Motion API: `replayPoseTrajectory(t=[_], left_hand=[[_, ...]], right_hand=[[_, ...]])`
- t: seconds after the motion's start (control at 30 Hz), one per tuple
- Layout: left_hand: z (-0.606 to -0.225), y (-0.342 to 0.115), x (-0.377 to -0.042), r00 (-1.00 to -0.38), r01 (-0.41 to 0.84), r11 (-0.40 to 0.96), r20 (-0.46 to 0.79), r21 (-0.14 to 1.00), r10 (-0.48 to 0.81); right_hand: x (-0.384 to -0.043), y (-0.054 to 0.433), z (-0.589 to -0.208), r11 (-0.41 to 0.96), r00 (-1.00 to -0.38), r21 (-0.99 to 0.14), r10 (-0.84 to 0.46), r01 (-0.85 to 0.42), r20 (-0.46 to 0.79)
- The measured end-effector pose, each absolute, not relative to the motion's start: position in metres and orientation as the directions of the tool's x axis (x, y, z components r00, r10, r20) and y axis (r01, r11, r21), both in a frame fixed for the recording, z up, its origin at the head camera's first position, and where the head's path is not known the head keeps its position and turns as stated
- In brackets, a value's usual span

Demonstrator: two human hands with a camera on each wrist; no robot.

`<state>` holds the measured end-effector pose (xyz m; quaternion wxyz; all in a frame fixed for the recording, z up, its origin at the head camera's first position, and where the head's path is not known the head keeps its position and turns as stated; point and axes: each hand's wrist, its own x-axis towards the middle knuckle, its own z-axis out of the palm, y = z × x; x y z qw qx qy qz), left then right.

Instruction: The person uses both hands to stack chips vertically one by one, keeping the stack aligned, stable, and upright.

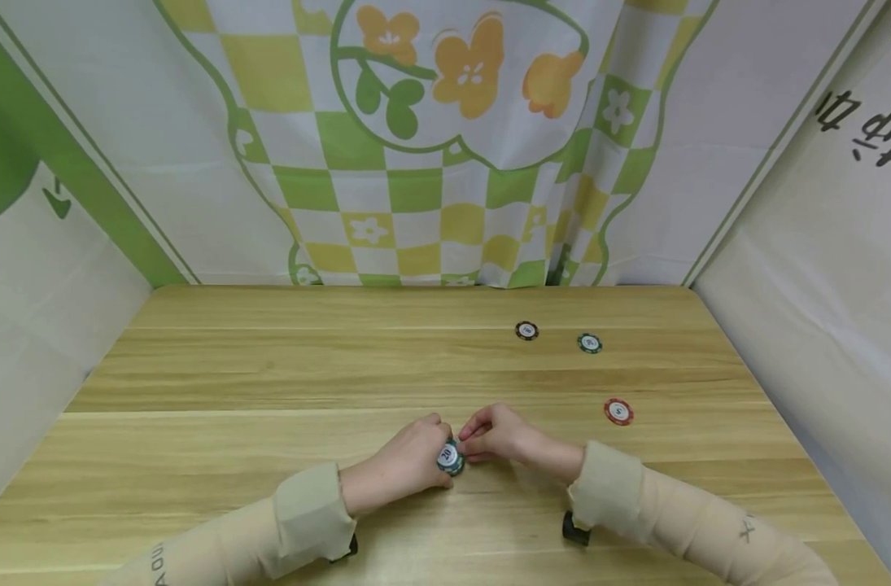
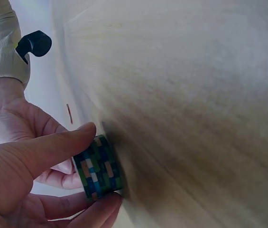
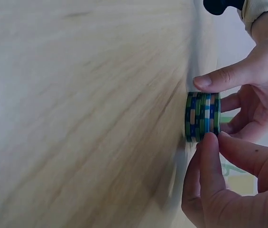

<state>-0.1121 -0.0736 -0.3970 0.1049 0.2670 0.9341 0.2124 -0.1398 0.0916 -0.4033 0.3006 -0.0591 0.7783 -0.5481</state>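
A short stack of poker chips [image 1: 451, 458] stands on the table, its top face marked 20. Green and blue edges with pale and orange blocks show on the stack [image 2: 98, 167] in the left wrist view. My left hand [image 1: 408, 457] grips it from the left, thumb on the near side and fingers on the far side. From the right, my right hand [image 1: 505, 435] holds its fingertips against the stack's side. In the right wrist view, the thumb and a finger of that hand [image 3: 240, 178] meet the stack [image 3: 203, 117] near its top chip.
Farther right on the wooden table [image 1: 233, 366] lie three single chips: a dark one [image 1: 527, 330], a green one [image 1: 590, 343] and a red one [image 1: 618, 412] marked 5. A checked, flowered curtain [image 1: 445, 195] hangs behind the back edge.
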Motion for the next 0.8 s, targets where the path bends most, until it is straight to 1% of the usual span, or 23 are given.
replayPoseTrajectory(t=[0.1,0.27,0.47,0.53,0.7,0.8], left_hand=[[-0.395,-0.072,-0.111,-0.840,0.448,0.780,-0.094,0.436,0.535],[-0.390,-0.070,-0.108,-0.843,0.450,0.793,-0.098,0.410,0.529],[-0.389,-0.068,-0.106,-0.836,0.481,0.785,-0.066,0.391,0.545],[-0.389,-0.068,-0.105,-0.836,0.484,0.785,-0.060,0.387,0.545],[-0.389,-0.066,-0.104,-0.832,0.502,0.785,-0.046,0.363,0.553],[-0.388,-0.066,-0.104,-0.825,0.518,0.778,-0.034,0.357,0.565]], right_hand=[[-0.141,0.095,-0.403,0.436,-0.830,-0.878,-0.402,0.197,-0.387],[-0.143,0.103,-0.402,0.551,-0.868,-0.833,-0.391,0.046,-0.306],[-0.145,0.116,-0.403,0.613,-0.883,-0.780,-0.428,-0.126,-0.193],[-0.145,0.120,-0.402,0.637,-0.892,-0.750,-0.426,-0.177,-0.151],[-0.148,0.132,-0.399,0.716,-0.907,-0.636,-0.417,-0.288,-0.058],[-0.150,0.145,-0.396,0.741,-0.910,-0.597,-0.413,-0.307,-0.045]])
